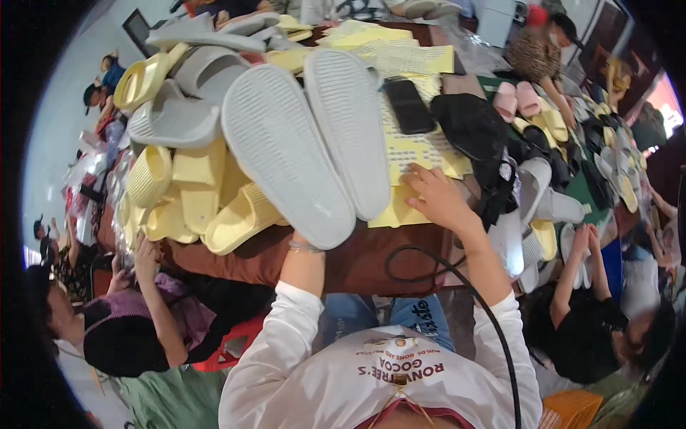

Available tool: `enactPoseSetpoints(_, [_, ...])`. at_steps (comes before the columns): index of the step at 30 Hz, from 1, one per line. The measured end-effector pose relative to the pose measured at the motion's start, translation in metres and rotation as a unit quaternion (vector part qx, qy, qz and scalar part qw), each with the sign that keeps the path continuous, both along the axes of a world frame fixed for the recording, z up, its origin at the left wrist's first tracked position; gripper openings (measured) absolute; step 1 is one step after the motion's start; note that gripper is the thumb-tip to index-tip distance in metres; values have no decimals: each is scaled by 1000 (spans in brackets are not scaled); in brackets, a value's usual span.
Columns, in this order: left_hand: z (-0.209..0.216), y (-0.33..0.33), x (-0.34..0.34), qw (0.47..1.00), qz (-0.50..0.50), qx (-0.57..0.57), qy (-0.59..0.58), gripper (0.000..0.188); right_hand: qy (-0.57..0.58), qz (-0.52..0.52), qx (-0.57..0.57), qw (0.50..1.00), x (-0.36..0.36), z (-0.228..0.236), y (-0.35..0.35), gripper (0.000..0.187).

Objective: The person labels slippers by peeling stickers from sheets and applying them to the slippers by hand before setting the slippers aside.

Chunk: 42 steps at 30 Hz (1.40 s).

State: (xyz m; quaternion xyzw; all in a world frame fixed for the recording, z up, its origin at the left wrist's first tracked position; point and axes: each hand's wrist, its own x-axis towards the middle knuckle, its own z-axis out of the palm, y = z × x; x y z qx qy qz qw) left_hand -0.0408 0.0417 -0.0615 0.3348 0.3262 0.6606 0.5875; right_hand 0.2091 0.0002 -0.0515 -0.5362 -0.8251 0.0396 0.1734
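Note:
A pair of grey slide sandals (pixel 286 146) is held up side by side, ribbed soles facing me. My left hand (pixel 301 240) is behind and under the pair; its fingers are hidden, with only the wrist and hand base showing. My right hand (pixel 437 199) rests on yellow sheets of small printed labels (pixel 421 154), fingers spread and slightly bent. Whether a label is at its fingertips is too small to tell. A black phone (pixel 410 106) lies on the sheets just beyond that hand.
Yellow slides (pixel 199 182) and other grey slides (pixel 175 118) are heaped at the left on the brown-covered table (pixel 229 264). A black cap (pixel 468 125) lies right of the phone. A black cable (pixel 493 322) loops near my right forearm. Several people work on both sides.

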Motion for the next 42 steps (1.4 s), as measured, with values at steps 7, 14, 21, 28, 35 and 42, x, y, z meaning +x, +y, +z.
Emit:
enactPoseSetpoints(7, [0, -1, 4, 1000, -9, 1, -4, 23, 4, 1, -7, 1000, -1, 6, -2, 41])
enactPoseSetpoints(14, [3, -1, 4, 1000, -9, 2, 0, 23, 14, 0, -8, 1000, -2, 5, -2, 39])
enactPoseSetpoints(21, [2, -2, 6, 1000, -9, 4, 4, 23, 19, -1, -15, 1000, 0, 3, -2, 39])
enactPoseSetpoints(28, [5, 3, 5, 1000, 9, 10, 20, 23, 18, -9, -5, 1000, 0, 1, -2, 40])
enactPoseSetpoints(35, [12, 11, 10, 997, 32, 25, 58, 23, 59, 6, 12, 998, 3, -6, -2, 38])
enactPoseSetpoints(42, [63, 2, 45, 960, 61, 39, 272, 25, 32, -23, 13, 999, 11, -6, 8, 30])
